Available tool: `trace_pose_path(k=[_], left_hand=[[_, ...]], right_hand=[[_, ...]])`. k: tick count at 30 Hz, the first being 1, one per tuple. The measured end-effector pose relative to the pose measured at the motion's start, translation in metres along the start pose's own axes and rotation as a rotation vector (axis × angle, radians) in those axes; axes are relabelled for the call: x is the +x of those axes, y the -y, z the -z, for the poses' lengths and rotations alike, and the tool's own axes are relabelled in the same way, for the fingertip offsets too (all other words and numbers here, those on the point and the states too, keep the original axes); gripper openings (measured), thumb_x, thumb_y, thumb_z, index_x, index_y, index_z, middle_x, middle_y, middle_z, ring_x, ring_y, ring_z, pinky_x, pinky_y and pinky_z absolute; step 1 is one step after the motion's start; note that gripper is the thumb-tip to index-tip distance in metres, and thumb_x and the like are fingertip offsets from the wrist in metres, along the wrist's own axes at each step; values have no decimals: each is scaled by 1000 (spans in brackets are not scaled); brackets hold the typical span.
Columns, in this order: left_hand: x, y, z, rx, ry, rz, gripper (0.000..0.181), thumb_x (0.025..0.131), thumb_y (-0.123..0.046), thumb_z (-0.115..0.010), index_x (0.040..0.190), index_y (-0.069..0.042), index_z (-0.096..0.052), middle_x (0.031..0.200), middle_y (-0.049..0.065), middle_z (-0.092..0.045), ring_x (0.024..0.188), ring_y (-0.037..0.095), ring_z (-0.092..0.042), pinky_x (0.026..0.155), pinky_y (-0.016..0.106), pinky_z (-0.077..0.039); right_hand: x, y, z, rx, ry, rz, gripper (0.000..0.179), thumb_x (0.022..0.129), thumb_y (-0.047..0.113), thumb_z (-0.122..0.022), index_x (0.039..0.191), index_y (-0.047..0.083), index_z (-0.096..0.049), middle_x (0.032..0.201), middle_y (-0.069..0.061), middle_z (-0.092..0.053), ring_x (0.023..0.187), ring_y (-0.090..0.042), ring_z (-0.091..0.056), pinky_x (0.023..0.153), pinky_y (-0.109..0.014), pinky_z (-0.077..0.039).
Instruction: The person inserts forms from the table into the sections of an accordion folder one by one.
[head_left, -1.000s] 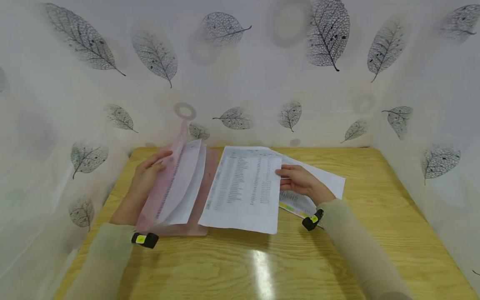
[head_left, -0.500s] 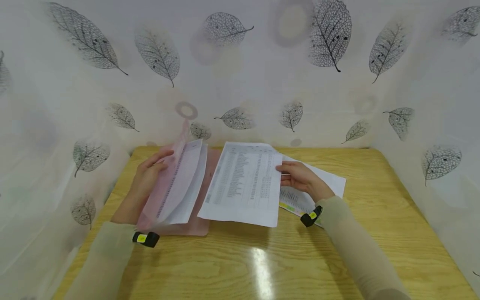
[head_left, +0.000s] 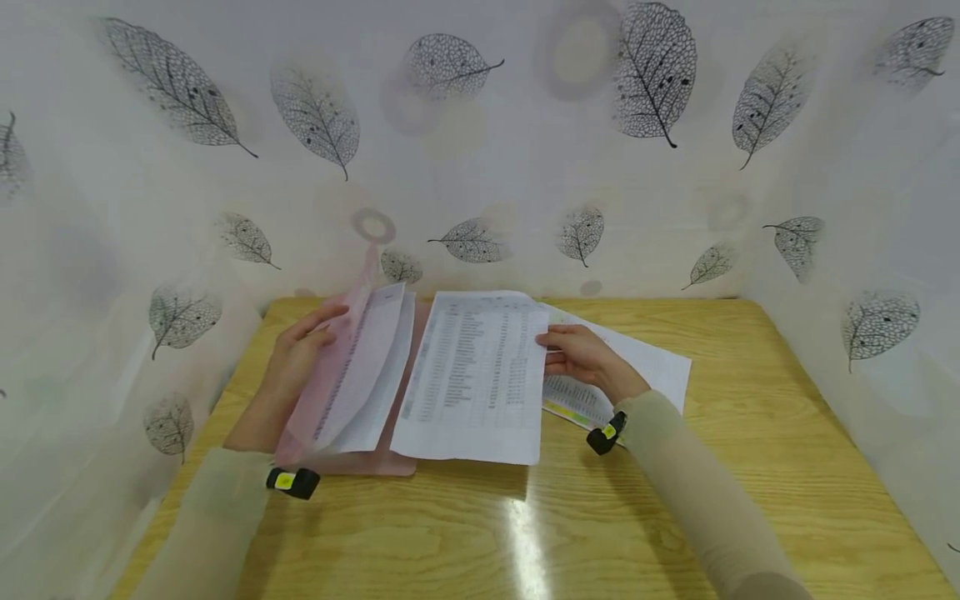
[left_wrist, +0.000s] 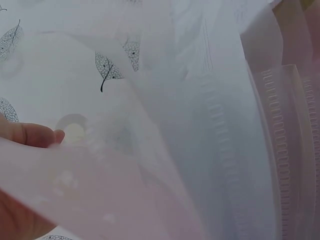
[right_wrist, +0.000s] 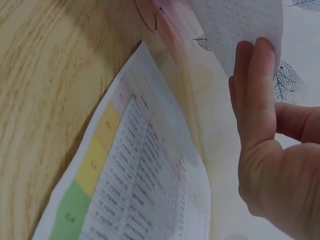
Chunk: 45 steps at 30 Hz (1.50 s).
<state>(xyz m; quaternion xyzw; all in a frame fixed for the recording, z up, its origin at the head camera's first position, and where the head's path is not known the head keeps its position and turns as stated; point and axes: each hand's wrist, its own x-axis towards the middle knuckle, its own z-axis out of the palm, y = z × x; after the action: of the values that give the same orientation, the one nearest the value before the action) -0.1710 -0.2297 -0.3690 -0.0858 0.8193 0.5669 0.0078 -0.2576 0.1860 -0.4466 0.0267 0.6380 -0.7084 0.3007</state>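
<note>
wooden table [head_left: 675, 500]: right hand [head_left: 581, 358] pinches white printed sheet [head_left: 472, 375] with dense columns.

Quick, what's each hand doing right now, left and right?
Left hand: holds the pink folder flap open.
Right hand: pinches the printed sheet by its edge.

The head view is bright and evenly lit from above, with a white streak of glare on the wooden table [head_left: 525, 533] at lower centre and soft shadows under the papers; its edges bow with wide-angle distortion. The left wrist view is washed out and hazy, the right wrist view dimmer, its foreground soft.
</note>
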Motion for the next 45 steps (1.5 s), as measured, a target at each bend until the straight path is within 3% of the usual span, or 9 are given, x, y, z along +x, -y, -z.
trace_pose_path(k=[7, 13, 22, 25, 34, 45], left_hand=[[2, 1, -1, -5, 4, 13, 48, 108, -15, -44, 156, -14, -53, 173, 1, -33, 158, 26, -27, 125, 51, -24], [2, 3, 0, 22, 5, -17, 48, 108, -15, -45, 155, -14, -54, 172, 0, -35, 157, 25, -29, 124, 49, -26], [5, 4, -1, 12, 9, -33, 48, 107, -13, -48, 154, -13, -55, 171, -1, -36, 156, 21, -30, 120, 37, -28], [5, 4, -1, 17, 2, -19, 48, 107, -14, -48, 154, -14, -55, 172, -3, -35, 155, 21, -30, 117, 34, -29], [4, 3, -4, 11, -10, -34, 47, 106, -10, -48, 153, -11, -56, 171, 0, -37, 157, 23, -30, 124, 44, -26], [5, 5, -3, -19, 1, -24, 47, 107, -12, -49, 154, -11, -55, 171, 0, -35, 154, 20, -32, 113, 28, -31]], right_hand=[[6, 7, -5, 26, -85, 32, 46, 108, 9, -51, 149, -11, -46, 89, 0, -75, 75, -13, -76, 69, -28, -62], [9, 10, -7, 38, -118, 41, 47, 108, 9, -51, 150, -12, -46, 88, 0, -76, 76, -13, -76, 71, -28, -62], [13, 10, -4, 62, -146, 38, 30, 105, 8, -54, 131, -8, -57, 81, 0, -77, 70, -13, -76, 67, -27, -62], [15, 8, -6, 54, -143, 29, 34, 105, 7, -54, 135, -10, -56, 82, 0, -76, 71, -13, -76, 68, -28, -62], [15, 6, -12, 16, -180, 39, 43, 105, 8, -54, 144, -11, -51, 82, 1, -74, 69, -12, -74, 64, -27, -61], [17, 8, -21, -94, -122, 95, 46, 108, 14, -54, 148, -7, -51, 92, -1, -74, 73, -14, -76, 66, -29, -61]])
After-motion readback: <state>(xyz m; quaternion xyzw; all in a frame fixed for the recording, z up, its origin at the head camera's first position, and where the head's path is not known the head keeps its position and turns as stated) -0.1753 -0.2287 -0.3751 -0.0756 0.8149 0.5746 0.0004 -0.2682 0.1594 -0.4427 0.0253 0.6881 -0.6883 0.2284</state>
